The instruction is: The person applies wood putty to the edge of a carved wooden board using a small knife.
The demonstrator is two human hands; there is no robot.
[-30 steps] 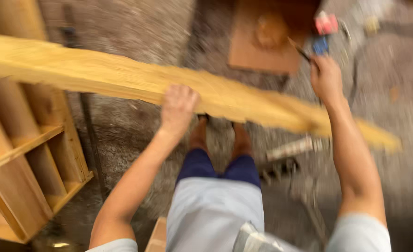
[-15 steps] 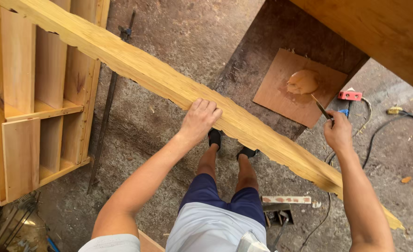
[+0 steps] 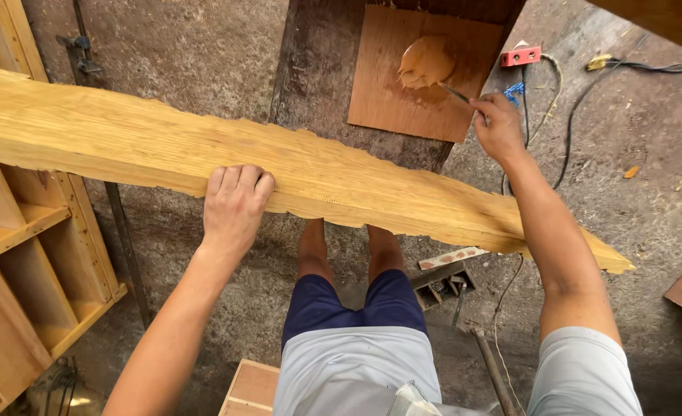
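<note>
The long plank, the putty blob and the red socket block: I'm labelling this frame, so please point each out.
Long plank [image 3: 372,181], head view: bare top face, mid-length.
Putty blob [image 3: 426,62], head view: middle of the mound.
Red socket block [image 3: 520,56], head view: its top face.

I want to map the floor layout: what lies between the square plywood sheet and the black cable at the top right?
In the head view, between the plywood sheet and the black cable lie a red socket block and bare concrete.
</note>
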